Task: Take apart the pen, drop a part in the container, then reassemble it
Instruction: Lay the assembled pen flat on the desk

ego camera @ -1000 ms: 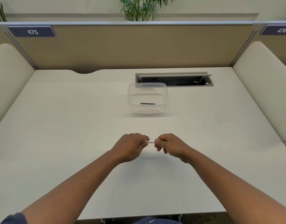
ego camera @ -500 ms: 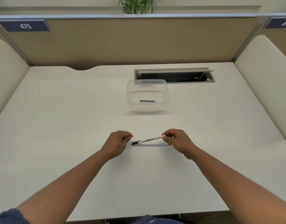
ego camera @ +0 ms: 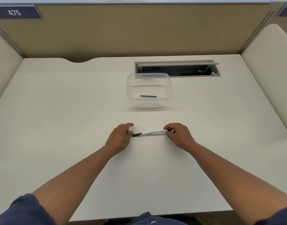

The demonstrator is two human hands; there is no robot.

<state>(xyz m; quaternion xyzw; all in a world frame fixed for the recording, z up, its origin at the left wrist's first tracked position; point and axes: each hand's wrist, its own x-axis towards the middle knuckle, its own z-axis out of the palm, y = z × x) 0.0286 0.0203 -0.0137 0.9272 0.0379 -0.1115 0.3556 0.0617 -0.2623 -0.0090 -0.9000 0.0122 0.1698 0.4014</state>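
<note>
**Down by the near edge of the bench: pen body in hand, cap in the tub**

Low over the bench point(ego camera: 58, 111), the white pen point(ego camera: 153, 132) sits nearly level between both hands, dark tip point(ego camera: 137, 134) pointing to the person's left. The right hand point(ego camera: 177, 134) pinches the back end of the barrel between thumb and fingertips. The left hand point(ego camera: 121, 137) is at the tip end, fingers loosely curled with the index finger lifted off; I can't tell if it's actually touching the tip or just beside it.

Further back, well apart from the hands, the clear container point(ego camera: 131, 88) holds a short dark piece point(ego camera: 148, 96) lying flat on its bottom. Looks like the cap to me, though it's small, so that's a guess.

So my read: take-apart is done, the drop is done, and we're at the start of reassembly. Next move probably calls for one hand to let go, reach forward into the container, and pick that dark piece out, while the other keeps the barrel steady. After that it's lining the piece up with the tip and pushing it on straight. Behind the container there's an open cable tray point(ego camera: 177, 69) in the bench, nothing to do with this.
</note>
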